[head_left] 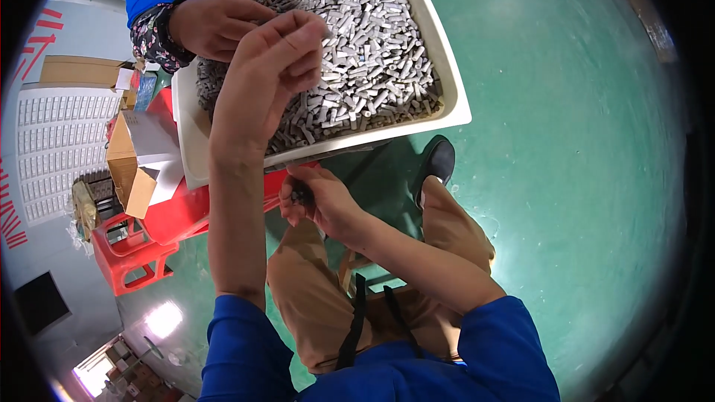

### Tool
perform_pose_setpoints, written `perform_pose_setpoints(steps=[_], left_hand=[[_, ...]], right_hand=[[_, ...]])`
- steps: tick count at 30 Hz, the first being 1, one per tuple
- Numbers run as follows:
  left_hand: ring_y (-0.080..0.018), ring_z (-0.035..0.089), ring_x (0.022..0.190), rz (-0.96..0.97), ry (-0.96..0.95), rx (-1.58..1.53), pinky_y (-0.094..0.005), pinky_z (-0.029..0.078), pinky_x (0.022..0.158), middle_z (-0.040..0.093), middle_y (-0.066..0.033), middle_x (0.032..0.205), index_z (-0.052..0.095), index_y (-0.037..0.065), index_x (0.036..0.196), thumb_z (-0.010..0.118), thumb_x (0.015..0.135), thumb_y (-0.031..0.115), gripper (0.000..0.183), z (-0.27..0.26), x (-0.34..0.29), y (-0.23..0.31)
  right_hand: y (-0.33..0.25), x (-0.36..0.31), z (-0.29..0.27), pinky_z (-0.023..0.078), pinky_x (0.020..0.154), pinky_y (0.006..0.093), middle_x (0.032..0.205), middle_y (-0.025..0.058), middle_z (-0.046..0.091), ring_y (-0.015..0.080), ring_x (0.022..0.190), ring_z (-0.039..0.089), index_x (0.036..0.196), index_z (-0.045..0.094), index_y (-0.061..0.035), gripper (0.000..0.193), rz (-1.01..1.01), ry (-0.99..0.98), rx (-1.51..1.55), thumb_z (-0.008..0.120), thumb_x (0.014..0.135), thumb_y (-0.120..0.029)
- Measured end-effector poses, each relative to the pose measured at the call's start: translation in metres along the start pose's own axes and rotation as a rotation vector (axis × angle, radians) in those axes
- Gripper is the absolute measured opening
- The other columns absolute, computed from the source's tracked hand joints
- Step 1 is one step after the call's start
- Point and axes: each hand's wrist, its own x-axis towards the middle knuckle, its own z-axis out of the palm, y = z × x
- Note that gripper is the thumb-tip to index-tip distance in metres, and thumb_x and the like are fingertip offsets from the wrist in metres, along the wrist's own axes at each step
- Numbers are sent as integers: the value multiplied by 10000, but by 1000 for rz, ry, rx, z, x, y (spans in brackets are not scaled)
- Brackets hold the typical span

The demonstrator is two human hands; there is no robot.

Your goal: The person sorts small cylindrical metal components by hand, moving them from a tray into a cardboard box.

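A large white tray (456,113) is filled with many small grey cylindrical pieces (372,59). Over its left part is my left hand (275,67), raised, with thumb and fingers pinched together. A dark speck shows at those fingertips, too small to name. Below the tray's near edge, above my lap, my right hand (324,201) curls around a little clump of dark pieces (302,193); their kind is not clear. Just beyond my left hand, a co-worker's hand (216,26) with a floral cuff also reaches over the tray, its fingertips partly hidden behind mine.
The tray rests on something red (175,216) at its left side. Further left stand a red plastic stool (134,257) and an opened cardboard box (123,156). My shoe (438,158) is on the green floor (566,179) near the tray's right corner.
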Motion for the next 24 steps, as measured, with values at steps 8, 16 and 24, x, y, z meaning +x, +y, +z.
perform_pose_setpoints(steps=[8,16,24], left_hand=[[-44,389,586,106,-88,562,-175,286,546,388,67,624,652,17,938,557,853,139,177,12,20,4],[-311,621,703,443,25,1300,-331,472,628,641,-165,806,670,12,861,724,696,100,195,24,39,-29],[-100,392,489,210,77,773,-226,321,465,469,15,576,624,35,769,591,796,73,56,12,19,-15]], right_hand=[[3,1,-2,479,489,279,679,109,571,190,558,573,744,548,1,362,2,17,9,432,951,-272],[-2,0,5,473,458,263,625,94,561,168,526,568,711,550,-3,383,-23,44,-14,422,952,-273],[-1,0,1,479,452,269,632,93,558,177,540,581,743,549,0,354,-34,26,36,447,945,-272]])
